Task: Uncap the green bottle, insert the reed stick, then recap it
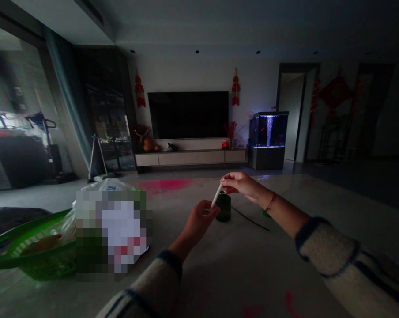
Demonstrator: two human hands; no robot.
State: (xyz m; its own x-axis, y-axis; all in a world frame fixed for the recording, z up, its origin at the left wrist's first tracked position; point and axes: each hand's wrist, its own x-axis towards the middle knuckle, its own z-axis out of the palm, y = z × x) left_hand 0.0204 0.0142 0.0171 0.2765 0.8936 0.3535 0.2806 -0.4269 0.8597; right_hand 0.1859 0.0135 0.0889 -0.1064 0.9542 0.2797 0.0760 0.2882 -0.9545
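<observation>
The dim table (219, 274) carried a green basket (7, 258) and, well to its right, a dark green pot (224, 211). Just above the pot, the right hand (242, 184) pinched the top of a white stick (216, 196). The left hand (197, 223) was curled round its lower end, so the stick sat slanted between them.

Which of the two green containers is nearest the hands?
The small dark green cup, just behind the white stick that the left hand and right hand pinch. The bright green basket sits far left.
</observation>
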